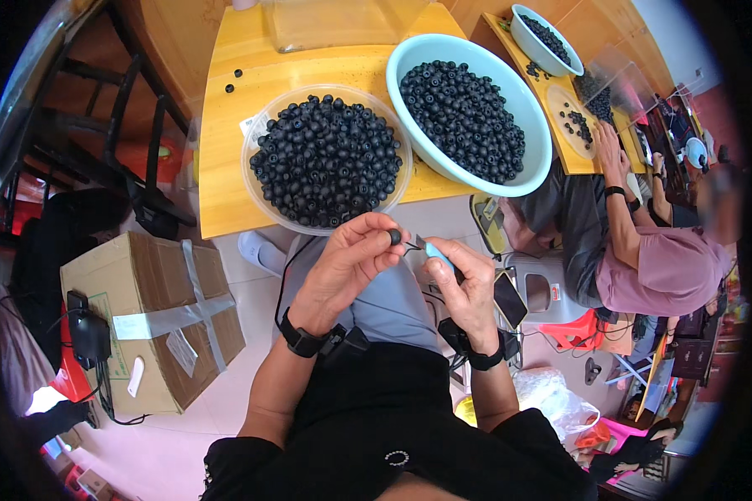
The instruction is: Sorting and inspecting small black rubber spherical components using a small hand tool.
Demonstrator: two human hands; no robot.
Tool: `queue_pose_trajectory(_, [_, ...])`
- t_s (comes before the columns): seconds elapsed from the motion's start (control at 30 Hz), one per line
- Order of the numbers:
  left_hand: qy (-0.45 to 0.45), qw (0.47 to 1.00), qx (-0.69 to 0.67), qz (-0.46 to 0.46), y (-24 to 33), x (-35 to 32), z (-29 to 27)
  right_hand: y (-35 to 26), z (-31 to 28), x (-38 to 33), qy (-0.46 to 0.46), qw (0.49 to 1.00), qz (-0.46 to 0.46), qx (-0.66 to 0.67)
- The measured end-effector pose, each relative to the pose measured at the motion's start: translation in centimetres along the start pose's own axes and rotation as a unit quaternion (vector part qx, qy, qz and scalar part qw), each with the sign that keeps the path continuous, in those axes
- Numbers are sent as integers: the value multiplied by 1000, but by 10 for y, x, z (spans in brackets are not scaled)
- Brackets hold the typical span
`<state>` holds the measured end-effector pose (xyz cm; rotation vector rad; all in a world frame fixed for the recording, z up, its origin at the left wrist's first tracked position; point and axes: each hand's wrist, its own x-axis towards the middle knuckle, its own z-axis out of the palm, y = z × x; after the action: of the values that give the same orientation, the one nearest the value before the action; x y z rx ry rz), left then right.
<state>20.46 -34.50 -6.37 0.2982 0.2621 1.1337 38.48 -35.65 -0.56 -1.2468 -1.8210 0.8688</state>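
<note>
Black bead (pixel 395 237): left hand (pixel 347 259) pinching it between thumb and forefinger, being the nearer. Blue-handled tool (pixel 439 253): right hand (pixel 470 280) gripping it, fingers closed around it; long axis pointing toward ten o'clock, at the bead. Pinch partly covering bead; tip contact remaining unclear.

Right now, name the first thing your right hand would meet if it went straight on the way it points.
The right hand, blue-handled tool leading, would probably first meet the black bead pinched in the left hand, though depth is unclear here.
</note>
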Motion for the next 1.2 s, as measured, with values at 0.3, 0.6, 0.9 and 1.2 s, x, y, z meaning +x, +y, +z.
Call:
queue_pose_trajectory(0.3, [-21, 1000, -5, -4, -3, -3, -4, -18, 2, 5, -40, 991, -59, -114])
queue_pose_trajectory(0.6, [-9, 1000, 12, -2, -4, -4, -2, -15, 0, 6, -44, 988, -63, -131])
queue_pose_trajectory(0.9, [-10, 999, 45, -17, -1, -4, -3, -6, -2, 7, -53, 989, -76, -112])
queue_pose_trajectory(1.2, [-45, 996, 70, -35, -1, -12, 5, 30, -17, 7, 61, 982, 16, -180])
